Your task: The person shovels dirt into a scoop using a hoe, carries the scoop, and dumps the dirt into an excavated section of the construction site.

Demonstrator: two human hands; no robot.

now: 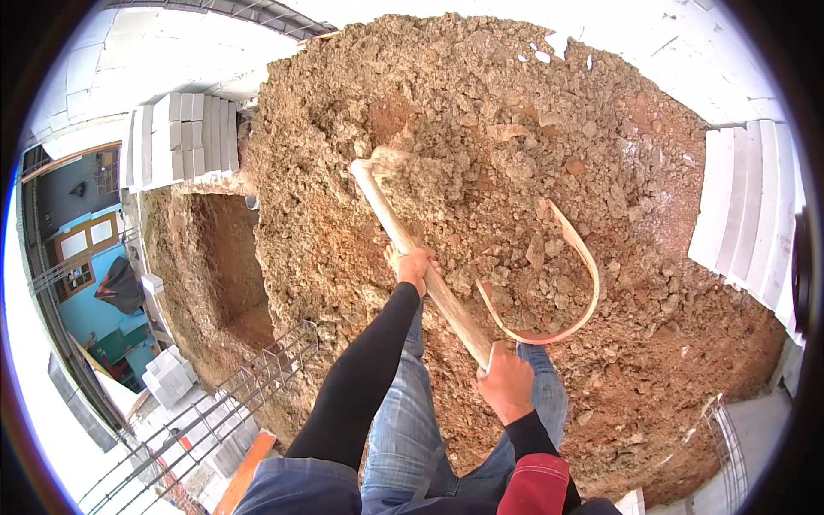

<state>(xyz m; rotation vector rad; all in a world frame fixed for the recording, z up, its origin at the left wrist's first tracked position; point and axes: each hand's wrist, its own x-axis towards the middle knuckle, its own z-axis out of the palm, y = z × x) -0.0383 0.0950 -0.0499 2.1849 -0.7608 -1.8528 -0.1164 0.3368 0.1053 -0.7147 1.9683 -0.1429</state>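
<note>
I see a neat stack of pale blocks [184, 142] over on the left, and a second stack [747, 202] on the far right. Down at the lower left there is a long cage of thin metal bars [215, 403], near an orange board [245, 474]. Beyond it, a dark thing [120, 287], perhaps cloth, shows against a blue wall [81, 300].

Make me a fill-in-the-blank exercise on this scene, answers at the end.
1. The left hand and right hand both grip the wooden handle; farther from the body is the ____ one.
2. The curved strip on the soil lies to the ____ of the handle.
3. The jeans are ____.
Missing words: left; right; blue.
</note>
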